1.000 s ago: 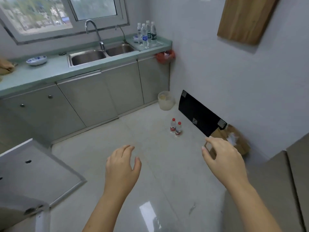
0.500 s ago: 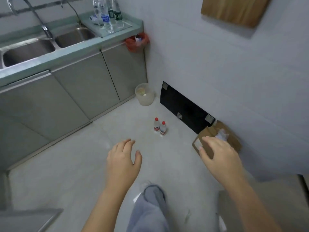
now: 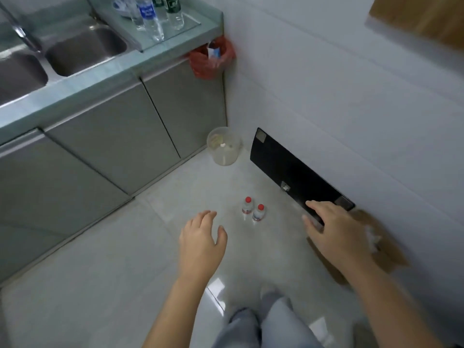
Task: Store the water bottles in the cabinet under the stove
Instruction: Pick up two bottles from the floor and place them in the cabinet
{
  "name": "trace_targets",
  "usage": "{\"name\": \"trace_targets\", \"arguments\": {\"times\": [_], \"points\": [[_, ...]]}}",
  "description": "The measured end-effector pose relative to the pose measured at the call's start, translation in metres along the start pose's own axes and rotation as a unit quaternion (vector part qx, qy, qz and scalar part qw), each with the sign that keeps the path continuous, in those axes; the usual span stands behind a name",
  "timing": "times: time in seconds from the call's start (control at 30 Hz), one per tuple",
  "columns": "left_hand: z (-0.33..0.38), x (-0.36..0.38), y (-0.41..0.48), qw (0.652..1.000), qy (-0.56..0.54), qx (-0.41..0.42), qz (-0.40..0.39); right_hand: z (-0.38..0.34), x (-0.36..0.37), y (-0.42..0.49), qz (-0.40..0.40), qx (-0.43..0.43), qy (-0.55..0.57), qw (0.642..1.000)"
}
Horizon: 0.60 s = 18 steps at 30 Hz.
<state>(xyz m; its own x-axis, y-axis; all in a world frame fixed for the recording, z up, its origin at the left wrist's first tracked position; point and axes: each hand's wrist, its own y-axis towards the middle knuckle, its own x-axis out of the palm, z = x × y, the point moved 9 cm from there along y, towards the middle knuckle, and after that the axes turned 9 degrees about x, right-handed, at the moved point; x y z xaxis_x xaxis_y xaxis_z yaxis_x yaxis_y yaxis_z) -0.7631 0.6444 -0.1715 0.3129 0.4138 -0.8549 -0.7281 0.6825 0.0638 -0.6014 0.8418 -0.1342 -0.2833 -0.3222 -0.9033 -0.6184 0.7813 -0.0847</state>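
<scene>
Fingers of the left hand (image 3: 200, 243) are loosely spread and hold nothing, hovering over the floor (image 3: 100, 285). Just beyond it, two red-capped water bottles (image 3: 253, 211) stand upright side by side, caps up, nearer than half a second ago. Farther right, the right hand (image 3: 335, 233) is open and empty too, now overlapping the black panel (image 3: 288, 169) and cardboard box (image 3: 386, 249).

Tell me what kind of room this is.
Most likely a small home kitchen. A double steel sink is set into a green counter over grey cabinet doors, with water bottles standing on the counter corner and tiled walls around.
</scene>
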Motion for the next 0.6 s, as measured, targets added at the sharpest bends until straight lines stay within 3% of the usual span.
{"name": "trace_targets", "arguments": {"times": [0.33, 0.6], "points": [[-0.052, 0.064, 0.140, 0.999, 0.000, -0.015, -0.044, 0.001, 0.115, 0.176, -0.091, 0.038, 0.011, 0.995], [-0.129, 0.194, 0.220, 0.989, -0.033, -0.003, -0.147, 0.028, 0.241, 0.260, -0.124, 0.096, 0.015, 0.988]]}}
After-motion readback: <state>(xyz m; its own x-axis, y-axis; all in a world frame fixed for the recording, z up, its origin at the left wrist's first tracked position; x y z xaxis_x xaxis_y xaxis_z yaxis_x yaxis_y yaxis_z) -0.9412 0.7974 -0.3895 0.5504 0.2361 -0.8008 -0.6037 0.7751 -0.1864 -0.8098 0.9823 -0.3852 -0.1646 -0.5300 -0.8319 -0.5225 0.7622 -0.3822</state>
